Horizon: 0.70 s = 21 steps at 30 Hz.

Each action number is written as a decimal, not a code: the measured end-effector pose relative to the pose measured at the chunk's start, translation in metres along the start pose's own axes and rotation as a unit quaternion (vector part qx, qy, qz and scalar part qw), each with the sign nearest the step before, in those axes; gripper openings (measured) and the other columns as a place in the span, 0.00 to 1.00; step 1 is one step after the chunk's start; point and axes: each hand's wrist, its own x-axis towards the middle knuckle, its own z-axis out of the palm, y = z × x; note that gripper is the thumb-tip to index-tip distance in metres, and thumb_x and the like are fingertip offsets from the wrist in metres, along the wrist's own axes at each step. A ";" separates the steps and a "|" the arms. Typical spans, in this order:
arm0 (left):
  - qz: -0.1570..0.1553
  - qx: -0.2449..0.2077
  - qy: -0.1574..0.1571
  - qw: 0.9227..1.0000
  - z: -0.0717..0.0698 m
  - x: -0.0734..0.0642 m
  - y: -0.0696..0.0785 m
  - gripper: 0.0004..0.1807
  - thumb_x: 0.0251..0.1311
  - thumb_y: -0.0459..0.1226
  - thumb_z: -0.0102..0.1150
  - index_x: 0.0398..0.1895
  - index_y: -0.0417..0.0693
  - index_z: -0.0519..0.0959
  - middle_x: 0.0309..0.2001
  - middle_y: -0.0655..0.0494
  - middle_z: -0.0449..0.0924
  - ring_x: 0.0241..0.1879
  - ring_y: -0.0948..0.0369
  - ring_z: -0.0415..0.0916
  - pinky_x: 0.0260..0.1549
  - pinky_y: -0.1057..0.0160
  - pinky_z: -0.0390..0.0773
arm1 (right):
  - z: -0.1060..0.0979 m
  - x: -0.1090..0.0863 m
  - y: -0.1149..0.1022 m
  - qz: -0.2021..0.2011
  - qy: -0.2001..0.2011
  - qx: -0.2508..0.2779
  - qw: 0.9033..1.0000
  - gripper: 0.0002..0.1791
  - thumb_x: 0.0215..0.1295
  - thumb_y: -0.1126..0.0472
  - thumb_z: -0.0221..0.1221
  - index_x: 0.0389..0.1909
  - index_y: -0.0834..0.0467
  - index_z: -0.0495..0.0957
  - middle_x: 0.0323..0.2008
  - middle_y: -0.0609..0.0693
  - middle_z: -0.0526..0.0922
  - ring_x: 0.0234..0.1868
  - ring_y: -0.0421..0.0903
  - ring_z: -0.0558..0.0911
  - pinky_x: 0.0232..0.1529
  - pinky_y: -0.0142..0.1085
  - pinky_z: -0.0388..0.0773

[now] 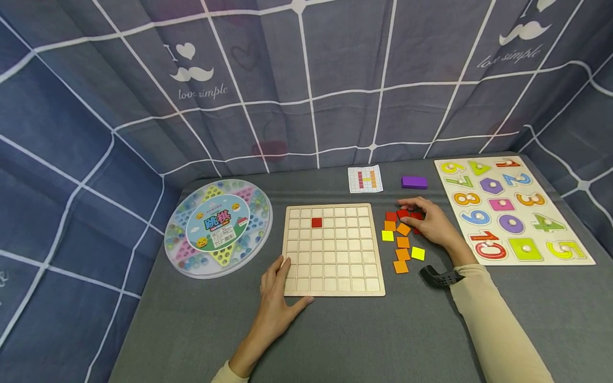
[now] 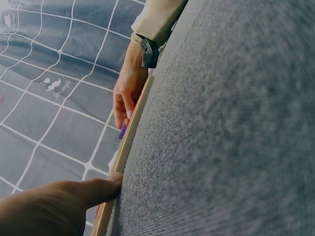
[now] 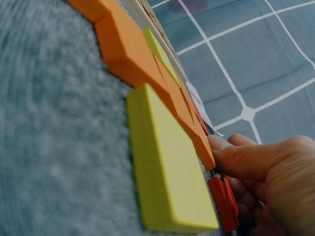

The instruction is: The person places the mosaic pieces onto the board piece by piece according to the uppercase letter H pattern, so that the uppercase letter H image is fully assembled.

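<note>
A square wooden grid board [image 1: 334, 250] lies on the table with one red tile [image 1: 316, 223] in an upper cell. My left hand [image 1: 276, 292] rests at its near left corner, fingers along the left side and the thumb [image 2: 106, 189] against the near edge. Among the loose tiles right of the board, my right hand [image 1: 428, 219] reaches over the red ones, thumb and forefinger around a red tile [image 1: 403, 214]; I cannot tell whether they pinch it. More red tiles [image 3: 224, 204] lie under that hand. Several orange tiles [image 1: 403, 242] and yellow tiles [image 1: 418, 254] are nearby.
A pattern card [image 1: 365, 179] and a purple block [image 1: 414, 182] lie behind the board. To the left is a round marble-game box [image 1: 217, 229]; at the right, a number-and-shape puzzle board [image 1: 519, 213]. A grid-patterned curtain [image 1: 268, 122] hangs behind the table.
</note>
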 end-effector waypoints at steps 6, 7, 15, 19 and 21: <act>0.000 0.001 0.004 1.000 0.000 0.000 0.000 0.53 0.42 0.40 0.80 0.72 0.37 0.61 0.71 0.34 0.56 0.64 0.42 0.56 0.56 0.39 0.62 | 0.000 0.000 0.000 -0.002 -0.001 0.005 1.000 0.22 0.64 0.63 0.64 0.59 0.58 0.77 0.50 0.56 0.80 0.47 0.45 0.73 0.50 0.32 0.65; 0.001 0.001 0.005 1.000 0.000 0.000 0.000 0.53 0.42 0.39 0.80 0.72 0.37 0.61 0.71 0.34 0.56 0.64 0.42 0.56 0.56 0.39 0.62 | 0.000 0.000 0.000 -0.003 -0.001 0.005 1.000 0.22 0.64 0.62 0.64 0.60 0.58 0.77 0.51 0.57 0.80 0.47 0.44 0.73 0.50 0.32 0.65; 0.011 0.005 0.012 1.000 0.000 0.000 -0.001 0.53 0.42 0.40 0.80 0.72 0.37 0.61 0.71 0.34 0.57 0.64 0.43 0.57 0.55 0.40 0.63 | 0.000 -0.002 0.002 -0.003 0.014 0.026 1.000 0.22 0.63 0.63 0.65 0.58 0.59 0.77 0.50 0.59 0.82 0.44 0.36 0.73 0.47 0.28 0.66; 0.011 0.002 0.013 1.000 -0.001 0.000 0.000 0.53 0.42 0.40 0.80 0.72 0.37 0.61 0.70 0.34 0.57 0.64 0.42 0.57 0.55 0.39 0.63 | 0.001 -0.001 0.000 -0.004 0.017 0.032 0.999 0.21 0.63 0.63 0.65 0.58 0.60 0.78 0.49 0.60 0.82 0.43 0.36 0.73 0.46 0.26 0.66; 0.009 0.000 0.012 1.000 -0.001 0.001 0.001 0.53 0.42 0.41 0.80 0.72 0.37 0.61 0.71 0.34 0.57 0.64 0.42 0.57 0.56 0.39 0.63 | 0.000 -0.002 -0.003 -0.006 0.023 0.033 0.999 0.21 0.63 0.64 0.65 0.57 0.61 0.78 0.49 0.60 0.82 0.42 0.36 0.74 0.45 0.26 0.67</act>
